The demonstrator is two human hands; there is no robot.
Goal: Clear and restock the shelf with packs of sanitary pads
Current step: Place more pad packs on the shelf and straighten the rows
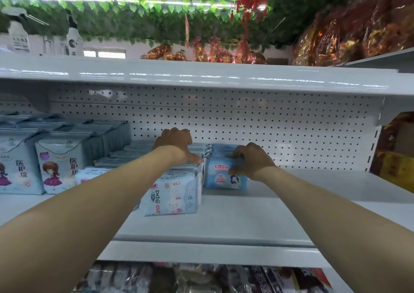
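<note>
On the white shelf, a row of rabbit-print pad packs runs back toward the pegboard. My left hand lies on top of that row, fingers curled over the packs at the back. Just to the right stands a shorter row of blue pad packs. My right hand grips the front blue pack from its right side, thumb on its face. Taller packs with a purple-dressed girl stand at the left end.
A white pegboard backs the shelf, and an upper shelf overhangs it. The shelf's right half holds nothing. Red and gold wrapped goods sit at the upper right. Dark packaged goods fill the shelf below.
</note>
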